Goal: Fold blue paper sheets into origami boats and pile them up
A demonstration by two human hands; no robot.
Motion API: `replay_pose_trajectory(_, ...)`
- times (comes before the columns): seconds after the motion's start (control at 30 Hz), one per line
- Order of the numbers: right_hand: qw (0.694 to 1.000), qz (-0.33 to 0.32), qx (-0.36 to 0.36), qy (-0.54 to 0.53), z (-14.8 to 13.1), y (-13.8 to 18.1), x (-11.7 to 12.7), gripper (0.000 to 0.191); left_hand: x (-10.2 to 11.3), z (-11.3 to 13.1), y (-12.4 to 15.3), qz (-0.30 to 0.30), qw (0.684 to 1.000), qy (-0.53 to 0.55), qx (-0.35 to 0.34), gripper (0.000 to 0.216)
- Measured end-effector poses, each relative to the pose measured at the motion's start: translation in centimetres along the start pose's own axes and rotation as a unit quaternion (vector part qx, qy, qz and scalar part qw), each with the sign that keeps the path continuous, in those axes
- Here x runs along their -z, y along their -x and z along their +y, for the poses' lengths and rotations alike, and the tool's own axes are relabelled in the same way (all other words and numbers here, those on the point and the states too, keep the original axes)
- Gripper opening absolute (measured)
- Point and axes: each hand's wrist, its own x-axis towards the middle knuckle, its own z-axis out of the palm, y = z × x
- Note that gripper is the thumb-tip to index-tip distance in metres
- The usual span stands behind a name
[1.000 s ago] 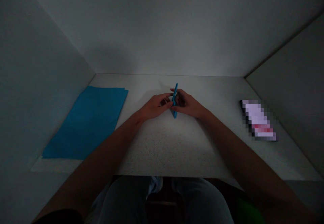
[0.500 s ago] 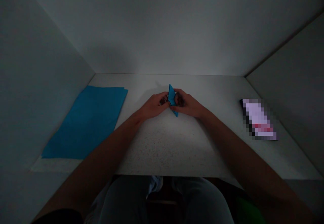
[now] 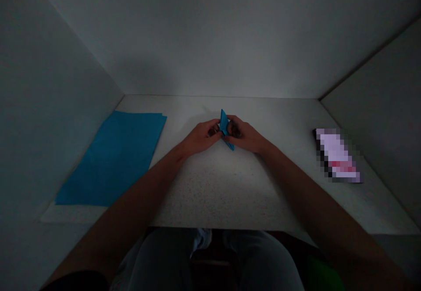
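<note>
A small folded piece of blue paper (image 3: pixel 225 127) is pinched between both hands just above the white desk (image 3: pixel 213 185), near its middle. My left hand (image 3: pixel 200 136) grips it from the left with curled fingers. My right hand (image 3: pixel 245 135) grips it from the right, fingers wrapped round its edge. One pointed tip sticks up above the fingers and another pokes out below them. Part of the paper is hidden behind the fingers.
A stack of flat blue paper sheets (image 3: pixel 115 157) lies on the desk's left side, against the left wall. A blurred phone-like thing (image 3: pixel 337 155) lies at the right. Walls close the desk in at the left, back and right. My knees show below the front edge.
The folded paper has turned from edge-on to show more of its face, and its lower tip has swung slightly right. Both hands have stayed in place.
</note>
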Motion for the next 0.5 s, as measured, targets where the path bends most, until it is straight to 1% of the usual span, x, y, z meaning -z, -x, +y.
replay_pose_trajectory(0.1, 1.0, -0.003, 0.01, -0.003, 0.15, 0.05, -0.01, 0.077, -0.02, 0.2, -0.03, 0.003, 1.0, -0.006, -0.003, 0.015)
replay_pose_trajectory(0.2, 1.0, 0.006, 0.019, -0.009, 0.21, 0.1, -0.03, 0.079, -0.1, 0.25, -0.08, 0.02, 1.0, -0.014, 0.008, 0.017)
replay_pose_trajectory(0.27, 1.0, 0.015, 0.024, -0.005, 0.15, 0.13, -0.07, 0.08, -0.17, 0.18, -0.1, 0.039, 0.999, -0.024, 0.023, 0.022)
replay_pose_trajectory(0.37, 0.999, 0.032, 0.034, -0.005, -0.11, 0.14, -0.13, 0.08, -0.27, -0.06, -0.08, 0.068, 0.997, -0.027, 0.034, 0.038)
replay_pose_trajectory(0.43, 0.998, 0.047, 0.038, -0.008, -0.41, 0.16, -0.14, 0.078, -0.35, -0.22, -0.06, 0.086, 0.995, -0.022, 0.037, 0.046)
replay_pose_trajectory(0.5, 0.997, 0.062, 0.038, -0.008, -0.79, 0.21, -0.13, 0.072, -0.4, -0.24, -0.04, 0.104, 0.994, -0.017, 0.042, 0.049)
